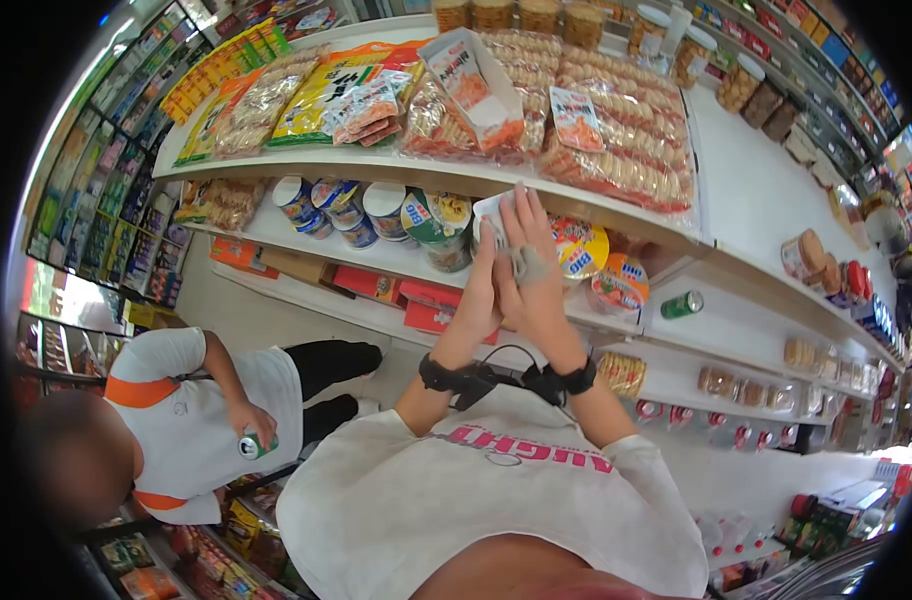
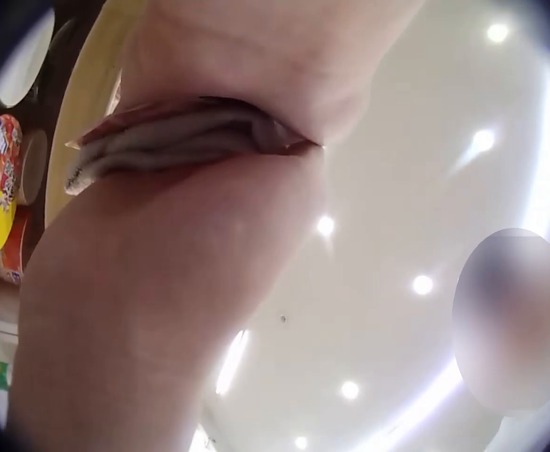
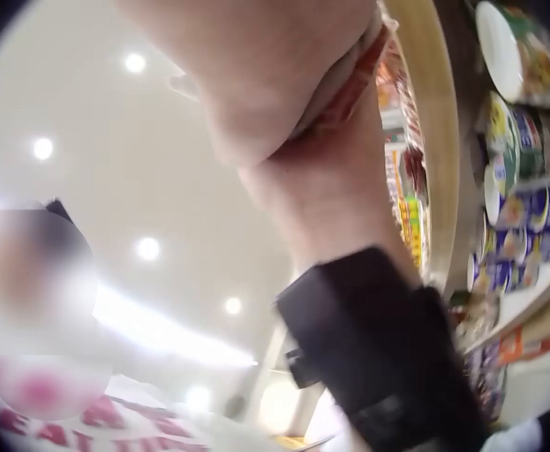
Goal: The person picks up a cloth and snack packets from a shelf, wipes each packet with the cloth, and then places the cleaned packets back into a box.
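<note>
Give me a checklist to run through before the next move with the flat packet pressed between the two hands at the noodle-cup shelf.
1. Grip: flat packet pinned between both palms: ok.
2. Hands: left hand and right hand flat, fingers straight: ok.
3. Condition of the flat packet: cannot tell, only its edges show.
4. Free gap among the noodle cups ahead: cannot tell, the hands hide it.
5. Bystander: crouching person apart from the arms: ok.

I see a thin, crinkled plastic packet (image 2: pixel 181 141). Twelve o'clock: glossy clear plastic bags (image 1: pixel 616 130) on a smooth, matt white shelf (image 1: pixel 766 200).
</note>
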Tool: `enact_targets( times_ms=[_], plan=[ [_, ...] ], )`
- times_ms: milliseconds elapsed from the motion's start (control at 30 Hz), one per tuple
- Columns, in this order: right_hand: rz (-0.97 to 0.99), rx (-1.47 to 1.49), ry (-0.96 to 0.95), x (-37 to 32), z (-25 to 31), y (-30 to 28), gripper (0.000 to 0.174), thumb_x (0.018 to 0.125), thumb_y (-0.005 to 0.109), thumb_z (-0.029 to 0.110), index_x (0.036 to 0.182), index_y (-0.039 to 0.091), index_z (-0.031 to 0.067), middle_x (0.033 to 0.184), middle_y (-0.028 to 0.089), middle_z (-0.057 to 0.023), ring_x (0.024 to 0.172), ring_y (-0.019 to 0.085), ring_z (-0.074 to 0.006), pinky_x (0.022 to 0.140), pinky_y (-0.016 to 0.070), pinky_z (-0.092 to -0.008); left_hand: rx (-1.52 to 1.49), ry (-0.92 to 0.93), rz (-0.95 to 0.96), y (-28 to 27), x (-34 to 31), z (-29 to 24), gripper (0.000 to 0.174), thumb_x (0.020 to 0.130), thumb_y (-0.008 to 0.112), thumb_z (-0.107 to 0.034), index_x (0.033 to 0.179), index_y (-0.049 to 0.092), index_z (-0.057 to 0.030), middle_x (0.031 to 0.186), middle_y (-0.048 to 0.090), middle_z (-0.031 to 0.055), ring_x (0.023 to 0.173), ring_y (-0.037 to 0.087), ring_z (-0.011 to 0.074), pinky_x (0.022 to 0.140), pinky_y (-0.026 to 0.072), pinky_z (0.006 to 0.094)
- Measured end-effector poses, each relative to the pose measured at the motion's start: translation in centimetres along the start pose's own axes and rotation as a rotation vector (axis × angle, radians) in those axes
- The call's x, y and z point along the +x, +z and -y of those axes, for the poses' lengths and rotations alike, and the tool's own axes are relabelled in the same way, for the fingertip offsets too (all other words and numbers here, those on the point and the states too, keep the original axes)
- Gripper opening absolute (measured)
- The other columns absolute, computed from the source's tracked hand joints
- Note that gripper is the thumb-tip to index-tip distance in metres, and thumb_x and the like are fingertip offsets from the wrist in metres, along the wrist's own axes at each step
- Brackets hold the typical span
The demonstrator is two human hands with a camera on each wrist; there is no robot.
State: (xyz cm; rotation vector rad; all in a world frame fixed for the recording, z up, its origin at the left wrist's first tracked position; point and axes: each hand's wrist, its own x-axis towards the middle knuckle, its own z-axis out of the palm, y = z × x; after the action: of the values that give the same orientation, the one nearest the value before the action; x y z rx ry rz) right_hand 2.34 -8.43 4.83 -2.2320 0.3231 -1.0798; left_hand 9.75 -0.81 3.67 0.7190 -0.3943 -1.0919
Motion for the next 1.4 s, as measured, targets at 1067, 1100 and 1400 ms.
enact_targets(
  times_ms=[1067,1100,1400],
  plan=[
    [-0.158,0.086,0.098,-10.0,-3.2,-11.6,0.065,0.094,0.069,0.014,0.153,0.044,0.0005,0.161,0.039,-0.0245,0.153,0.030,-0.0415,0.126,0.0227,-0.0497,0.361,-0.111,0.090,8.2,1.9,8.3,0.055,0.111,0.046,-0.048,0.148,0.050,-0.0074,0.139,0.062,0.0083,0.127,0.060,0.0194,0.110,0.0457,0.0384],
    [-0.186,0.062,0.134,-10.7,-2.9,-11.7,0.064,0.096,0.067,0.016,0.153,0.043,-0.0007,0.162,0.037,-0.0258,0.154,0.028,-0.0418,0.126,0.0214,-0.0494,0.339,-0.146,0.108,8.8,1.3,8.3,0.057,0.111,0.046,-0.049,0.148,0.050,-0.0066,0.140,0.062,0.0089,0.127,0.060,0.0196,0.110,0.0459,0.0385],
    [-0.237,0.542,0.357,-13.6,-5.6,-13.2,0.051,0.103,0.061,0.023,0.143,0.051,-0.0067,0.156,0.039,-0.0303,0.148,0.035,-0.0389,0.120,0.0282,-0.0448,0.556,-0.065,-0.014,10.6,0.8,13.2,0.068,0.110,0.038,-0.058,0.146,0.051,-0.0011,0.136,0.065,0.0098,0.122,0.064,0.0224,0.106,0.0495,0.0386]
  ],
)
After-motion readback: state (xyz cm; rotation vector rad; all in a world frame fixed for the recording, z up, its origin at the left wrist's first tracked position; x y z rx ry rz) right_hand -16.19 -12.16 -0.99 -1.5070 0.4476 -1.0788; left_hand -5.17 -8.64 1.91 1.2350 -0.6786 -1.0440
